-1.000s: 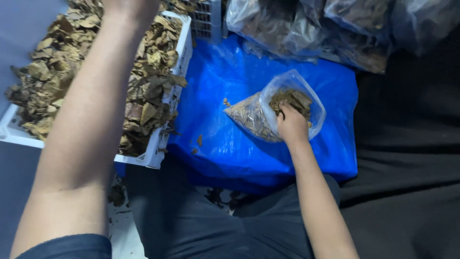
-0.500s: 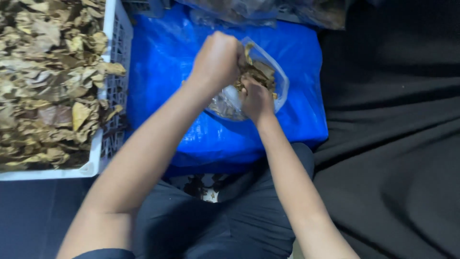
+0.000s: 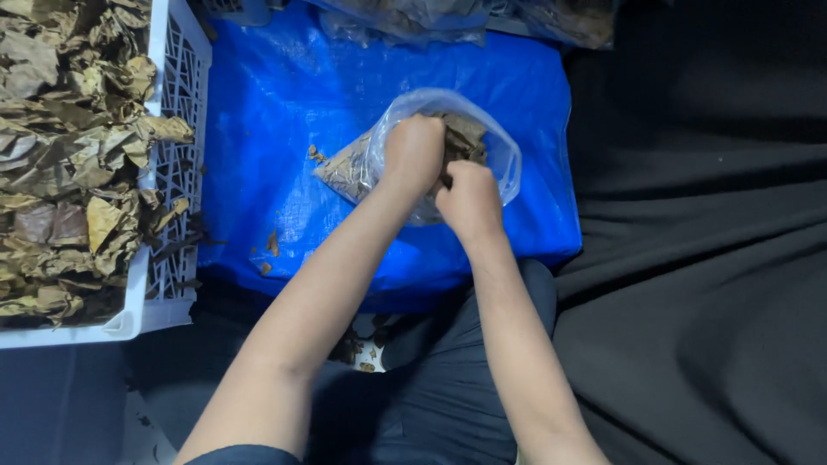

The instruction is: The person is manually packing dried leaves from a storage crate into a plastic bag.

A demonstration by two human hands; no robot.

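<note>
Dried leaves were clenched by the left hand inside the clear bag, whose rim was gripped by the right hand just beside.

The left hand has come from the crate to the clear bag, beside the right hand.

A clear plastic bag of dried leaves lies on a tarp-covered block, with both hands at its mouth, the left hand just left of the right hand. To the left stands a plastic crate filled with dried leaves. More filled bags lie behind the block.
</note>
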